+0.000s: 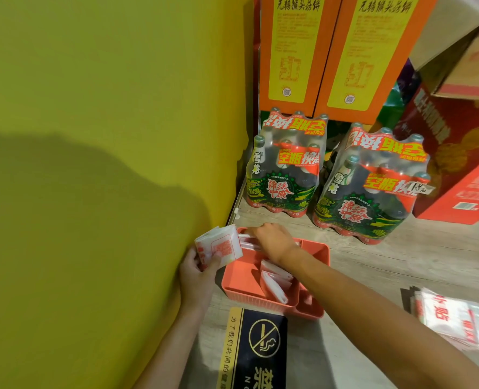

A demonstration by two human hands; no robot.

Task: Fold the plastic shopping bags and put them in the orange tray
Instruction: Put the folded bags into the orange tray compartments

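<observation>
At lower centre of the frame, the orange tray [238, 279] sits on the counter [372, 262] beside the yellow wall [92, 108]. The left hand [197, 269] grips a folded bag bundle [221, 244] at the tray's left rim. The right hand [273, 240] reaches into the tray's far end, fingers curled onto folded bags [248, 240]. Unfolded bags [454, 318] lie at lower right.

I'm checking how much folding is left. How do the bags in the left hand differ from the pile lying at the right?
The bags in the left hand are folded into a compact bundle; the pile at the right lies flat and spread out. The left hand grips the bundle above the orange tray; the pile rests untouched on the floor. Both are white with red print.
</observation>
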